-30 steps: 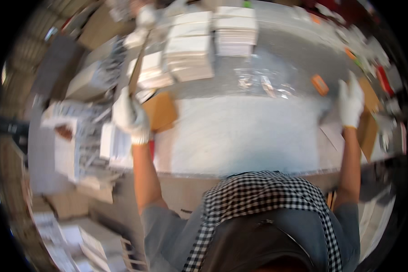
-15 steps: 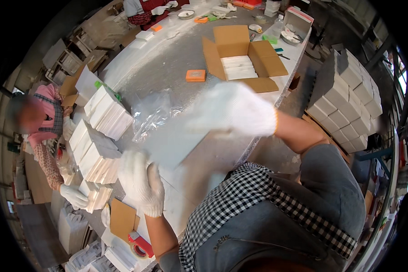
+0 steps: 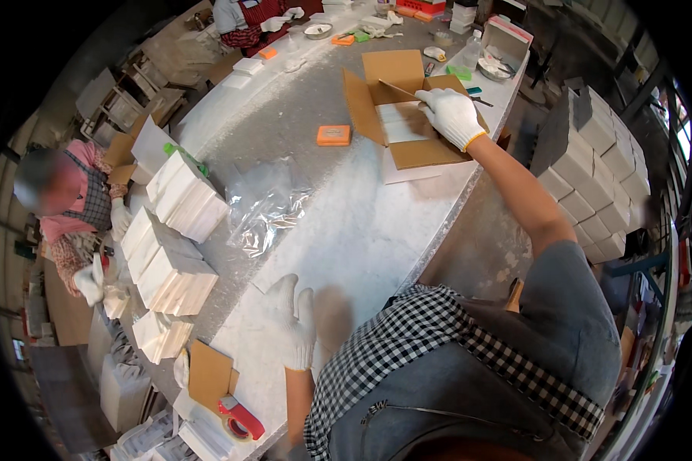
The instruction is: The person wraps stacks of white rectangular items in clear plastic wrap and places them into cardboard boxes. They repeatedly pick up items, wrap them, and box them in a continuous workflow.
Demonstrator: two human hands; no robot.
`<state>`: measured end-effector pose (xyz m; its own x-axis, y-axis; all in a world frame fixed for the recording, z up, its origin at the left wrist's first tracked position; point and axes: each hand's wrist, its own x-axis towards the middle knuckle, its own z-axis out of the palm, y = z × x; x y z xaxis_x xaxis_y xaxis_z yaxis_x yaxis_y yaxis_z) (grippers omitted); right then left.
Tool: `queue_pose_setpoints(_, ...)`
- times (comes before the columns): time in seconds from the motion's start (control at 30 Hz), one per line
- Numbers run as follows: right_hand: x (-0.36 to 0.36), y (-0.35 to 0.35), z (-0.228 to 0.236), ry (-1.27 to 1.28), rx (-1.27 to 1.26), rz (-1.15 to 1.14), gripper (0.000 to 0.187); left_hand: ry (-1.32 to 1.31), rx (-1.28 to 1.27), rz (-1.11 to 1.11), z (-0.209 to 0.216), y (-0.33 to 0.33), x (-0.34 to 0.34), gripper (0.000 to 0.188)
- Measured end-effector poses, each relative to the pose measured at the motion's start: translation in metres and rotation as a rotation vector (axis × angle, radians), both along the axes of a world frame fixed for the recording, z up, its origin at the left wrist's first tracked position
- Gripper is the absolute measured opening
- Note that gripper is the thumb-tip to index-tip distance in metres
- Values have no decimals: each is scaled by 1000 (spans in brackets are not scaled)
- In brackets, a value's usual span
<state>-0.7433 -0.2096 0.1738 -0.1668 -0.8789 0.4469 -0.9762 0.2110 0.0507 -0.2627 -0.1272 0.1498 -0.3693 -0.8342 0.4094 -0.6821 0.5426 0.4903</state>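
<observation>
My right hand [image 3: 447, 115], in a white knit glove, is closed over the open cardboard box [image 3: 429, 152] at the far right of the table. From its fingers a thin flat tile [image 3: 396, 89] sticks out to the left, seen nearly edge-on. Inside the box lie white marble-look tiles [image 3: 401, 123], partly hidden by the hand and flaps. Nearer to me, my left hand [image 3: 291, 326] is gloved and empty, its fingers apart above the pale table top.
Stacks of white tiles [image 3: 169, 269] line the left side, beside crumpled clear plastic [image 3: 265, 207]. An orange block [image 3: 334, 135] sits mid-table. A red tape dispenser [image 3: 242, 419] lies near front left. A co-worker [image 3: 77, 188] stands at left, another [image 3: 257, 23] at the back. White boxes [image 3: 592, 165] are piled right.
My right hand has carried the flat tile away from me to the box. My left hand has let go of it and shifted right and nearer. The left co-worker's lower hand has lifted from the tiles.
</observation>
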Motion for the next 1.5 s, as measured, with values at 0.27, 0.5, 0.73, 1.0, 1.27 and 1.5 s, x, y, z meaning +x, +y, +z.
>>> queue_pose_setpoints(0.27,-6,10,-4,186,253,138,25,30,112,27,-34,11,16,28)
queue_pose_setpoints(0.5,-24,-18,-24,277,392,135,19,-45,158,-60,-29,10,4,29)
queue_pose_setpoints(0.73,-40,-37,-38,118,690,221,32,-48,183,-104,-38,15,-5,27)
queue_pose_setpoints(1.0,-40,-57,-30,-275,988,220,51,-90,244,-136,-40,18,-13,29)
queue_pose_setpoints(1.27,-52,-63,-48,-345,907,277,50,60,149,-111,-64,18,-3,25)
queue_pose_setpoints(1.5,77,-43,24,-141,81,281,34,105,127,-52,-69,12,4,23)
